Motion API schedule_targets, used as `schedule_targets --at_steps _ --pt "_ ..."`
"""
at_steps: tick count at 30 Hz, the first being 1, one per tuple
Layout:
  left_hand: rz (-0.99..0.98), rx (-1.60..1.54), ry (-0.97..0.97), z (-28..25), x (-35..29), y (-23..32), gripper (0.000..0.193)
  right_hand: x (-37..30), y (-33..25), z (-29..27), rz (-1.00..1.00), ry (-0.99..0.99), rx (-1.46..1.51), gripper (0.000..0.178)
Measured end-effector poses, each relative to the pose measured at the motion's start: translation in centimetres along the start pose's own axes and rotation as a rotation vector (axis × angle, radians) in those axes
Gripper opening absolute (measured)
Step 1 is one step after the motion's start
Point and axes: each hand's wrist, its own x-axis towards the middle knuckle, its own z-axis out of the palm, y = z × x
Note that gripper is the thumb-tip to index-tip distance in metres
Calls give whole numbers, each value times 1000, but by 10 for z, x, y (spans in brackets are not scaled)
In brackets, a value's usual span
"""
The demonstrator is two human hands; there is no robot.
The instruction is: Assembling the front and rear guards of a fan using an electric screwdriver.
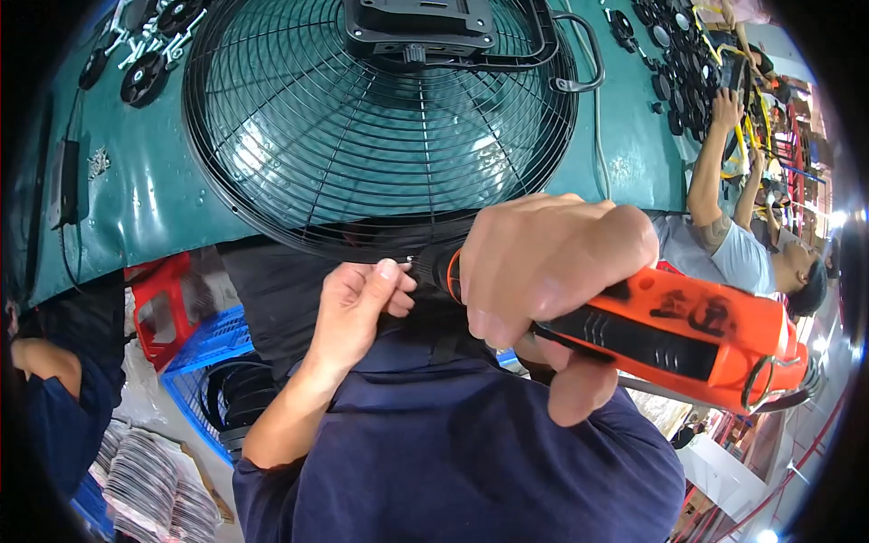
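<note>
My right hand (552, 258) is wrapped round an orange and black electric screwdriver (706, 317). Its dark nose points left, toward the near rim of a black wire fan guard (348, 149). Just left of the nose, my left hand (355, 303) has thumb and fingers pinched together. A tiny shiny piece shows at the fingertips, too small to name. The guard lies on a green-covered table (149, 195), its near edge over my lap. A black box-shaped housing (421, 27) with a knob sits on top of the guard, beside a black tubular bracket (588, 54).
Black wheels (145, 80) and bolts lie at the far left, near a small pile of screws (99, 162) and a black corded box (65, 181). More black round parts (688, 68) cover the far right. A co-worker (742, 253) sits at right. Below stands a blue crate (204, 339).
</note>
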Motion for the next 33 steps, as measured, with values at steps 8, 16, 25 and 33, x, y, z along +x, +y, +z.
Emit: schedule_targets --at_steps 8,16,25,33 --pt "233 0 -72 -7 11 -7 51 11 5 6 86 -43 -14 37" --pt "230 -177 -54 -4 12 -16 39 17 5 17 75 -88 68 25" --pt "134 -250 -70 0 13 -9 26 25 25 9 10 -263 354 19" --pt "151 -79 -113 -16 15 -11 30 33 28 -2 -19 -254 482 24"
